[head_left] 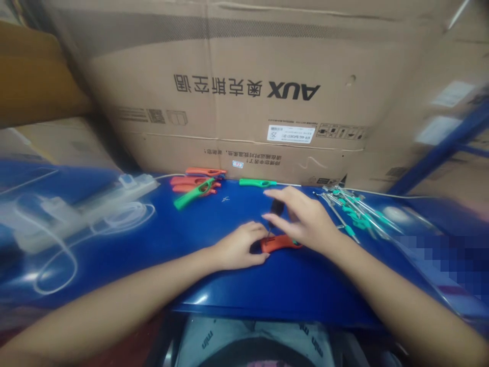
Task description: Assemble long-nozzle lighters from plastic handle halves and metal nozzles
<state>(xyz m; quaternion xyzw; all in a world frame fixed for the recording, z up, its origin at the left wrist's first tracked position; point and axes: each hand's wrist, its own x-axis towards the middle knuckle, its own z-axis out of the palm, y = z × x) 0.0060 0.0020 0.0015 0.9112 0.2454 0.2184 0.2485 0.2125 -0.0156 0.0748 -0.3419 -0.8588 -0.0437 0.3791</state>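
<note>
My right hand (301, 216) grips a screwdriver (277, 206) by its black handle. Its thin shaft points down at the left end of an orange lighter casing (280, 243), the handle part of a long-necked lighter. Thumb and fingers of my left hand (244, 245) close on that left end, holding the casing flat on the blue table (237, 295). A bit of green shows at the casing's right end, partly behind my right hand. Whether the screwdriver tip sits in a screw is too small to tell.
Several orange lighter casings (191, 181) lie at the back left with a green one (194, 193) across them. Small screws (225, 199) lie nearby. Another green lighter (257, 182) rests by the cardboard box (244, 61). Metal lighter rods (355, 211) are piled right; a power strip (87, 214) stands left.
</note>
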